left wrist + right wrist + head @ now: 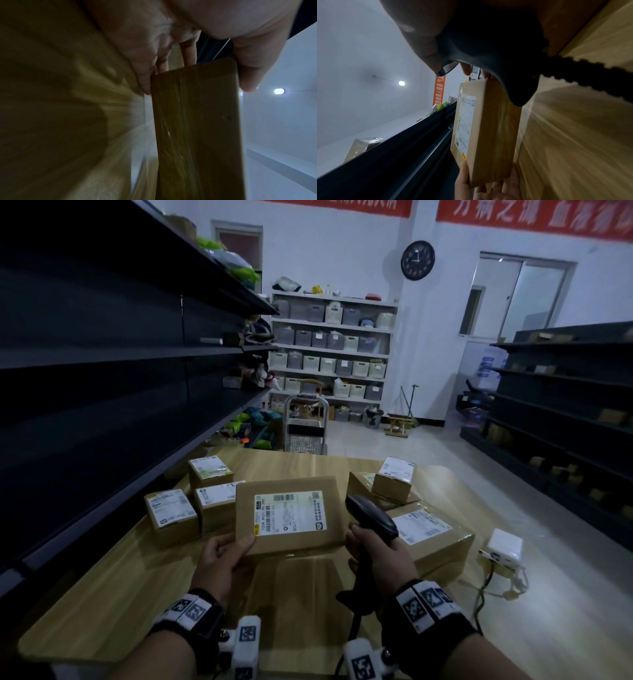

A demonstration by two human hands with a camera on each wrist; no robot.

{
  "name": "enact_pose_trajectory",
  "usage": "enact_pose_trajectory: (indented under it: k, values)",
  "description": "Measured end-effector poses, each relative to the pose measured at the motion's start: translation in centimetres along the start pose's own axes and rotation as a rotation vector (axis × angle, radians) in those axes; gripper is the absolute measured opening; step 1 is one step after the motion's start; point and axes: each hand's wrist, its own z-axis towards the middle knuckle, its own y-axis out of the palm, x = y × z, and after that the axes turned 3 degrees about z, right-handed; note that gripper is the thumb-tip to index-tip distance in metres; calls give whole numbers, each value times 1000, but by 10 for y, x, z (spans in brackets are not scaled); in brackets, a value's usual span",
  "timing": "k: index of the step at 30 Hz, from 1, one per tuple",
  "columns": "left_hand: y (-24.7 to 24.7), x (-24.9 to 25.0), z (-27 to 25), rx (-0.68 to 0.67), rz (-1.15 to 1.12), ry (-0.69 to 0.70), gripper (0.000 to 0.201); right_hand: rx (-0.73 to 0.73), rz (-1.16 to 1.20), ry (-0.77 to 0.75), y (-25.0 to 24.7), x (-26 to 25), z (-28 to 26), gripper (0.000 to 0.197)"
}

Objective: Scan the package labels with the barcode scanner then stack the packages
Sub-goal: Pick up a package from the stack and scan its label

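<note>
Packages are sitting across the wooden worktop point(102, 604): three small labelled boxes point(171, 513) are clustered at the left, and to the right of them the left hand point(222, 559) is holding up a flat package point(291, 515), thumb on its label face and fingers point(149, 81) curling behind its near corner, so the barcode label point(290, 513) is tilting up toward the head camera. Right of that, the right hand point(380, 556) is wrapping round the handle of the black barcode scanner point(371, 515), whose head is sitting just beside the package's right edge; farther right, a small box is resting on other cartons point(431, 537). The scanning step seems to be in hand, though no beam is showing on the label. Next, the scanner head probably needs swinging left to face the barcode squarely, then the package needs setting onto a pile. Both wrists are reaching forward over the worktop, forearms roughly parallel.
</note>
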Motion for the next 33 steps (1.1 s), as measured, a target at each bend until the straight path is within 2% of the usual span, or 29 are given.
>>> enact_pose_trajectory:
  k: [2, 6, 10, 12, 14, 15, 18, 21, 25, 29, 33]
  values:
    - [4, 6, -4, -20, -30, -37, 98, -1, -27, -9, -2, -4, -5, 47]
    - [21, 23, -9, -39, -103, -17, 90, -13, -73, -99, -9, -22, -15, 39]
    - [58, 48, -19, -105, -99, 19, 46, -5, 10, -148, -21, -61, -32, 25]
    - [80, 60, -26, -149, -53, 4, 37, 32, 0, -199, -33, -79, -31, 36]
    - [101, 68, -32, -182, -8, -32, 37, 69, -12, -247, -43, -95, -34, 47]
    - [112, 70, -36, -206, 18, -46, 40, 88, -6, -259, -49, -102, -34, 45]
    - [140, 72, -45, -273, 115, -60, 47, 121, 51, -288, -69, -122, -40, 25]
    - [167, 65, -50, -316, 246, -45, 47, 156, 115, -316, -92, -129, -35, 19]
    - [196, 57, -50, -338, 405, -39, 48, 180, 156, -284, -119, -130, -23, 23]
    - [215, 55, -52, -335, 476, 0, 49, 204, 188, -250, -137, -130, -12, 29]
    - [220, 50, -47, -345, 483, -1, 50, 224, 221, -283, -144, -133, -11, 34]
